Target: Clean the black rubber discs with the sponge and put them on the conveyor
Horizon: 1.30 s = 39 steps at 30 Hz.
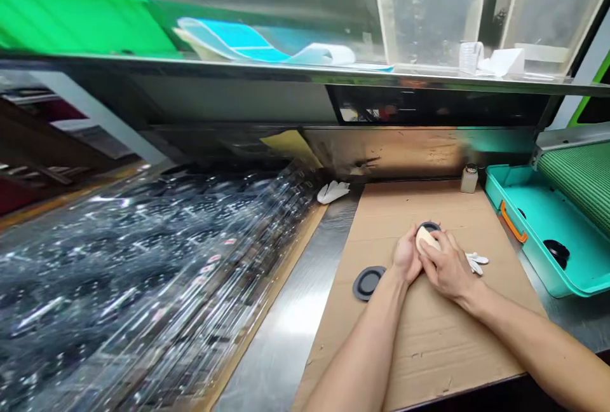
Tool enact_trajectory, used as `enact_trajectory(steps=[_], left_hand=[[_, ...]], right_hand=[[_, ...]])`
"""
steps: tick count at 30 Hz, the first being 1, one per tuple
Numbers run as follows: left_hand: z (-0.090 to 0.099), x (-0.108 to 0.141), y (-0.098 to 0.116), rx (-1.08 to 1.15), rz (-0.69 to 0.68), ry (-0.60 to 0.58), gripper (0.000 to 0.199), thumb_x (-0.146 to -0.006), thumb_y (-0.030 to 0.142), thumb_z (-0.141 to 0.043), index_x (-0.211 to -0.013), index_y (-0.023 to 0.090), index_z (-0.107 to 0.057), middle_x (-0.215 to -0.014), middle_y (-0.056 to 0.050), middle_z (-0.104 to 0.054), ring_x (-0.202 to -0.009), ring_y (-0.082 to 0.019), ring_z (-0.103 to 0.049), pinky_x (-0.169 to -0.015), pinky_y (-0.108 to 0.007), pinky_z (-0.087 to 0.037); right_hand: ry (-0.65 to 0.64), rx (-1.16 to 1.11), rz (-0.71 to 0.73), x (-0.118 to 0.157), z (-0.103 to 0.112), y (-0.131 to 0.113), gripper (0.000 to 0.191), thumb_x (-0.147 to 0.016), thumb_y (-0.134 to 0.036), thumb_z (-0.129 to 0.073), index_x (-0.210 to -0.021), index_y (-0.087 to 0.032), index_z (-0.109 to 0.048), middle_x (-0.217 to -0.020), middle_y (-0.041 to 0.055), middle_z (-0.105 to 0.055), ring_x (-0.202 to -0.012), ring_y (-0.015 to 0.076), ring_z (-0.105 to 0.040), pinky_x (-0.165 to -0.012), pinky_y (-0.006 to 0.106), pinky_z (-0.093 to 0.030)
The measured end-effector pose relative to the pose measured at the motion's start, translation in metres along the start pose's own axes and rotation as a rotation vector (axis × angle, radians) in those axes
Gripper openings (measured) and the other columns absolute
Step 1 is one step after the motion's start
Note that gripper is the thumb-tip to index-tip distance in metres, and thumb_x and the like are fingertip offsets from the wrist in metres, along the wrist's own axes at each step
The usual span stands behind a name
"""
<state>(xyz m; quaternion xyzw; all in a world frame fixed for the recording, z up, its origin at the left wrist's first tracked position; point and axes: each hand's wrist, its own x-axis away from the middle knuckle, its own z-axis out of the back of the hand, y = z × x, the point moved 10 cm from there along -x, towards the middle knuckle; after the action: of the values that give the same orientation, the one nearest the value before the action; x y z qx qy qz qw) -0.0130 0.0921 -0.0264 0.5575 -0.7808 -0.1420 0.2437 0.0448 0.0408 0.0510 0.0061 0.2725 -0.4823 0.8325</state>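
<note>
Over the cardboard sheet (429, 342), my left hand (406, 258) is closed around a dark grey round part (431, 226), of which only the upper rim shows. My right hand (448, 269) grips a cream-coloured pad (426, 240), possibly a sponge, and presses it against that part. The fingers of both hands nearly meet. Left of my left wrist, a second dark grey disc with a raised ring (368, 282) lies flat on the cardboard. A white glove (476, 262) lies just beyond my right hand, partly covered by it.
At right stands a teal bin (543, 259) with an orange handle and a few black parts inside, beside a green ribbed belt (581, 177). A small bottle (469, 179) stands at the back. Stacked clear plastic trays (157, 285) fill the left. Another white item (333, 192) lies near them.
</note>
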Motion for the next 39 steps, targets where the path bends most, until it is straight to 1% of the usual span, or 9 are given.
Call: enact_trajectory(steps=[4, 7, 11, 15, 22, 25, 30, 36, 39], left_hand=[[0.001, -0.006, 0.001, -0.018, -0.076, 0.020, 0.024, -0.099, 0.019, -0.050, -0.092, 0.011, -0.071, -0.089, -0.010, -0.073, -0.084, -0.018, -0.070, -0.093, -0.034, -0.056], [0.003, -0.009, 0.001, 0.010, -0.092, 0.022, 0.023, -0.099, 0.021, -0.051, -0.092, 0.012, -0.071, -0.094, -0.012, -0.074, -0.088, -0.019, -0.071, -0.093, -0.034, -0.056], [0.007, -0.010, 0.004, -0.031, -0.105, 0.038, 0.023, -0.100, 0.022, -0.049, -0.098, 0.013, -0.070, -0.093, -0.010, -0.074, -0.087, -0.019, -0.071, -0.093, -0.037, -0.056], [0.006, -0.006, 0.008, -0.009, -0.111, 0.043, 0.025, -0.101, 0.022, -0.047, -0.094, 0.012, -0.069, -0.096, -0.011, -0.074, -0.092, -0.020, -0.071, -0.094, -0.037, -0.057], [0.001, -0.002, 0.009, 0.013, -0.061, 0.070, 0.025, -0.102, 0.028, -0.049, -0.095, 0.013, -0.067, -0.096, -0.011, -0.073, -0.087, -0.020, -0.070, -0.084, -0.039, -0.059], [0.001, -0.002, 0.008, 0.057, -0.032, 0.070, 0.028, -0.102, 0.029, -0.047, -0.093, 0.013, -0.069, -0.096, -0.010, -0.072, -0.087, -0.020, -0.069, -0.081, -0.036, -0.058], [-0.002, -0.001, 0.005, 0.012, -0.023, 0.053, 0.029, -0.100, 0.030, -0.049, -0.098, 0.012, -0.072, -0.095, -0.011, -0.072, -0.088, -0.021, -0.068, -0.091, -0.039, -0.056], [-0.006, 0.002, 0.002, 0.006, -0.039, 0.061, 0.036, -0.104, 0.037, -0.041, -0.109, 0.013, -0.068, -0.107, -0.015, -0.072, -0.102, -0.026, -0.069, -0.097, -0.044, -0.054], [-0.010, 0.002, -0.002, 0.008, -0.041, 0.042, 0.035, -0.103, 0.036, -0.042, -0.108, 0.013, -0.068, -0.110, -0.016, -0.072, -0.105, -0.026, -0.069, -0.099, -0.045, -0.054]], right_hand=[[0.060, 0.056, -0.148, -0.011, 0.009, 0.022, 0.038, -0.099, -0.029, -0.046, -0.129, -0.020, -0.068, -0.126, 0.0166, -0.058, -0.108, 0.0296, -0.049, -0.096, 0.043, -0.047], [0.007, 0.041, -0.040, -0.011, 0.004, 0.012, 0.038, -0.100, -0.030, -0.046, -0.131, -0.024, -0.067, -0.130, 0.0142, -0.057, -0.106, 0.0280, -0.049, -0.095, 0.041, -0.047], [0.073, 0.075, -0.151, -0.005, 0.009, 0.018, 0.037, -0.099, -0.030, -0.047, -0.128, -0.021, -0.069, -0.124, 0.0156, -0.059, -0.106, 0.0289, -0.049, -0.093, 0.041, -0.048], [-0.005, 0.048, -0.023, -0.004, -0.003, 0.005, 0.037, -0.099, -0.030, -0.048, -0.130, -0.024, -0.067, -0.128, 0.0136, -0.058, -0.106, 0.0280, -0.051, -0.091, 0.040, -0.049], [0.280, -0.161, -0.156, -0.010, 0.039, 0.057, 0.048, -0.096, -0.034, -0.054, -0.141, -0.018, -0.054, -0.131, 0.0164, -0.055, -0.121, 0.0282, -0.052, -0.104, 0.042, -0.046], [0.179, -0.274, -0.121, -0.009, 0.033, 0.056, 0.060, -0.087, -0.032, -0.064, -0.143, -0.017, -0.050, -0.128, 0.0149, -0.056, -0.116, 0.0259, -0.057, -0.100, 0.039, -0.049], [-0.105, -0.260, -0.159, -0.006, 0.011, 0.054, 0.058, -0.081, -0.031, -0.072, -0.137, -0.020, -0.058, -0.119, 0.0111, -0.065, -0.108, 0.0251, -0.062, -0.096, 0.040, -0.050], [-0.198, -0.410, -0.227, -0.005, 0.009, 0.056, 0.063, -0.080, -0.037, -0.075, -0.139, -0.022, -0.059, -0.121, 0.0074, -0.072, -0.103, 0.0236, -0.067, -0.090, 0.036, -0.052], [-0.161, -0.505, -0.286, -0.007, 0.007, 0.057, 0.048, -0.085, -0.038, -0.069, -0.130, -0.022, -0.066, -0.113, 0.0047, -0.075, -0.093, 0.0203, -0.069, -0.083, 0.032, -0.052]])
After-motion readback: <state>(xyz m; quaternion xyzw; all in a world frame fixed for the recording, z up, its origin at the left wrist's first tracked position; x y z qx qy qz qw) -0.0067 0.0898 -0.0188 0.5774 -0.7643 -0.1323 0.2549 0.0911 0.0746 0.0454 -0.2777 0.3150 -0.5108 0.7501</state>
